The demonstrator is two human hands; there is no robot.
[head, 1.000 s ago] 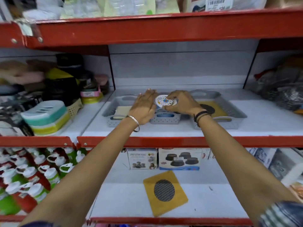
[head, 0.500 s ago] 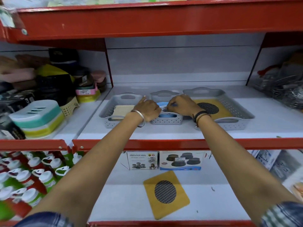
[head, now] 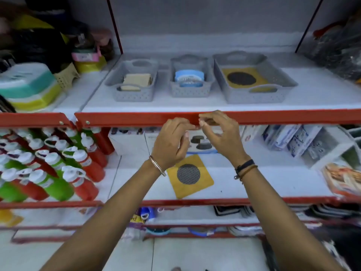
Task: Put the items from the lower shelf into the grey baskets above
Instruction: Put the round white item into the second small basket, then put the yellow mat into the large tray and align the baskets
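Three grey baskets stand on the upper shelf: the left basket (head: 132,94) holds a beige pad (head: 137,80), the middle basket (head: 190,90) holds a round blue and white item (head: 189,76), the large right basket (head: 254,95) holds a yellow square with a black mesh disc (head: 242,78). On the lower shelf lies another yellow square with a mesh disc (head: 190,177). My left hand (head: 172,141) and my right hand (head: 218,133) hover empty in front of the red shelf edge (head: 136,118), fingers loosely curled, above that yellow square.
Boxes with pictures of black pads (head: 203,142) stand at the back of the lower shelf. Red and green squeeze bottles (head: 54,159) fill the left bay. Soap boxes (head: 27,85) sit upper left, white packets (head: 293,137) lower right.
Both hands left the round blue and white item in the middle basket and drew back down to the shelf edge. The view tilted downward.
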